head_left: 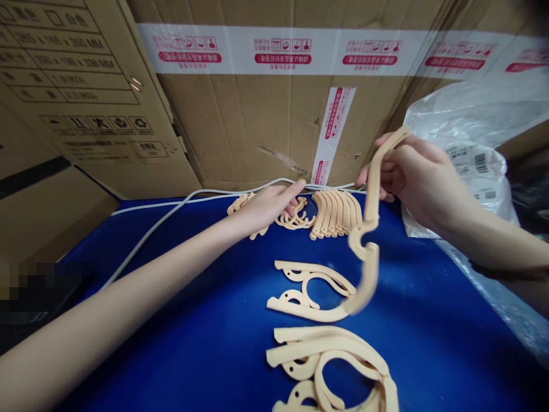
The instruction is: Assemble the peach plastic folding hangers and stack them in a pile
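Observation:
In my right hand (pixel 414 169), a cream folding hanger piece (pixel 374 189) is pinched near its upper end. A curved joint links it to a lower arm (pixel 365 283), slightly blurred, which hangs over the blue surface. My left hand (pixel 272 205) reaches over a small pile of curved hook pieces (pixel 302 220), its thumb apart from the bent fingers. Whether its fingertips touch a hook is hard to see. Just right of that pile, several curved arm pieces (pixel 337 213) lie side by side in a row. Nearer me lie a folded hanger (pixel 306 310) and a stack of folded hangers (pixel 326 346).
Behind the blue work surface (pixel 193 337) stands a large cardboard box (pixel 240 126) with printed tape. Another carton (pixel 98 97) is at the left. A white cable (pixel 171 214) runs along the back. A clear plastic bag (pixel 467 131) lies at the right.

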`<action>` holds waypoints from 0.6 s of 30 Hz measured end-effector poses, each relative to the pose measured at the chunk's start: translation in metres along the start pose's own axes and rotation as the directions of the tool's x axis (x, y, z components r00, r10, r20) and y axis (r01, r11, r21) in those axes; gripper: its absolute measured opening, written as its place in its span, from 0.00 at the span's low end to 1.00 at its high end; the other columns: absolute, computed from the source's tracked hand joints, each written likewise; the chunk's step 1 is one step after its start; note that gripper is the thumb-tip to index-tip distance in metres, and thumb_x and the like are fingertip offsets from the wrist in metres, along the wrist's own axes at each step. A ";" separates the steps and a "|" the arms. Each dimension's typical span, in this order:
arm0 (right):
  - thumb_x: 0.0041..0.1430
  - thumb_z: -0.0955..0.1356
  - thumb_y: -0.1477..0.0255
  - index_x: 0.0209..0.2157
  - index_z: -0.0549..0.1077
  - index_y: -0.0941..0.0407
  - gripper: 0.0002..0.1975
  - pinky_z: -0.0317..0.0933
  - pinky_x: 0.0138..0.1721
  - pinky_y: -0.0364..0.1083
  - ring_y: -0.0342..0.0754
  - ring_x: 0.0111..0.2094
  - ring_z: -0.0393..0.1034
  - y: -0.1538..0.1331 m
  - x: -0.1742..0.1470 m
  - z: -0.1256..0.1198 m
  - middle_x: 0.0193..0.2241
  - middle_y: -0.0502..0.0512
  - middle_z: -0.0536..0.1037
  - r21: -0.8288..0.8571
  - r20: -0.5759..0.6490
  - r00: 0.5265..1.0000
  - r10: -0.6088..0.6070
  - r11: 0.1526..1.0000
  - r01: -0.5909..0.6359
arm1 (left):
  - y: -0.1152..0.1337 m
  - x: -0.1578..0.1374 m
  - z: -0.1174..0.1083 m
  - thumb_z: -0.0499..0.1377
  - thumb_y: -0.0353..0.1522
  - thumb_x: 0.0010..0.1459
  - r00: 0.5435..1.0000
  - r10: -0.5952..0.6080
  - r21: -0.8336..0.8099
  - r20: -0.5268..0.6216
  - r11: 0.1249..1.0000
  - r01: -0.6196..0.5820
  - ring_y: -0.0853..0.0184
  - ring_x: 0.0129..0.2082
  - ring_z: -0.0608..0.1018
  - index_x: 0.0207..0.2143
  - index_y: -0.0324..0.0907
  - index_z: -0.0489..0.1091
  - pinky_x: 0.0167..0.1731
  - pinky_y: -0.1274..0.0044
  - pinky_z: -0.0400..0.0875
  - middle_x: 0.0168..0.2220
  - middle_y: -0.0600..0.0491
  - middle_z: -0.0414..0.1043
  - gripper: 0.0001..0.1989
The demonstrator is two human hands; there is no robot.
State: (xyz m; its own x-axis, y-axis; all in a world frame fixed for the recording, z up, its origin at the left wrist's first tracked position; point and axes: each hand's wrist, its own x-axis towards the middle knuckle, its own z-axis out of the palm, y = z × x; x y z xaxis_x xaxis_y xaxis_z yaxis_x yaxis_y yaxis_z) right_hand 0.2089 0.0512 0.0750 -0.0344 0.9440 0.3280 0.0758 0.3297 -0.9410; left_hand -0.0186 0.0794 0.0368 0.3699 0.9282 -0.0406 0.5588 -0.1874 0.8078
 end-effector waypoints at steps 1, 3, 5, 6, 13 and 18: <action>0.55 0.65 0.75 0.36 0.63 0.53 0.07 0.55 0.17 0.39 0.41 0.19 0.67 0.000 0.001 -0.001 0.26 0.51 0.79 0.004 -0.045 0.998 -0.046 0.999 0.046 | 0.005 -0.003 -0.002 0.46 0.52 0.62 0.987 -0.014 -0.188 0.161 0.981 0.044 0.63 0.35 0.77 0.33 0.39 0.71 0.29 0.76 0.66 0.33 0.46 0.76 0.28; 0.50 0.69 0.77 0.32 0.63 0.53 0.10 0.62 0.23 0.41 0.42 0.24 0.71 -0.001 0.003 -0.005 0.30 0.52 0.80 -0.045 -0.104 0.985 -0.140 0.990 0.136 | 0.014 -0.010 -0.007 0.53 0.46 0.62 0.939 0.013 -0.400 0.343 0.907 0.133 0.65 0.36 0.77 0.34 0.38 0.72 0.32 0.77 0.69 0.34 0.47 0.76 0.20; 0.47 0.71 0.77 0.29 0.65 0.54 0.10 0.66 0.28 0.43 0.43 0.28 0.73 -0.001 0.004 -0.008 0.32 0.53 0.79 -0.182 -0.076 0.970 -0.232 0.960 0.215 | 0.021 -0.015 -0.011 0.57 0.36 0.61 0.938 0.042 -0.526 0.344 0.836 0.156 0.69 0.34 0.77 0.33 0.38 0.71 0.35 0.77 0.71 0.34 0.49 0.75 0.10; 0.47 0.71 0.77 0.29 0.67 0.55 0.09 0.67 0.31 0.43 0.44 0.30 0.74 -0.001 0.003 -0.009 0.32 0.53 0.79 -0.280 -0.028 0.964 -0.265 0.928 0.247 | 0.023 -0.017 -0.013 0.56 0.33 0.62 0.948 0.050 -0.580 0.316 0.801 0.151 0.70 0.32 0.77 0.32 0.38 0.71 0.36 0.76 0.72 0.33 0.49 0.75 0.08; 0.56 0.67 0.78 0.35 0.74 0.59 0.04 0.63 0.34 0.45 0.46 0.33 0.72 -0.007 -0.005 0.000 0.33 0.55 0.77 -0.773 0.276 0.833 -0.479 0.405 0.489 | 0.022 -0.014 -0.018 0.52 0.30 0.64 0.959 0.079 -0.581 0.271 0.808 0.098 0.67 0.32 0.79 0.35 0.39 0.71 0.34 0.73 0.78 0.40 0.42 0.76 0.09; 0.57 0.67 0.78 0.38 0.76 0.60 0.08 0.60 0.32 0.44 0.45 0.33 0.69 -0.009 -0.003 0.005 0.33 0.56 0.76 -0.736 0.307 0.838 -0.452 0.445 0.510 | 0.022 -0.011 -0.013 0.48 0.33 0.67 0.966 0.065 -0.605 0.251 0.790 0.104 0.69 0.28 0.77 0.31 0.40 0.66 0.32 0.74 0.78 0.30 0.46 0.74 0.13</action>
State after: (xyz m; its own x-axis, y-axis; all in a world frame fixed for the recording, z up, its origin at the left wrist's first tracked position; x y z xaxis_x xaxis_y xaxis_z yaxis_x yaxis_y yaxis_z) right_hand 0.2037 0.0449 0.0820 -0.3685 0.6395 0.6747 0.7501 0.6333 -0.1906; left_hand -0.0201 0.0690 0.0621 0.5799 0.8035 -0.1346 0.0311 0.1433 0.9892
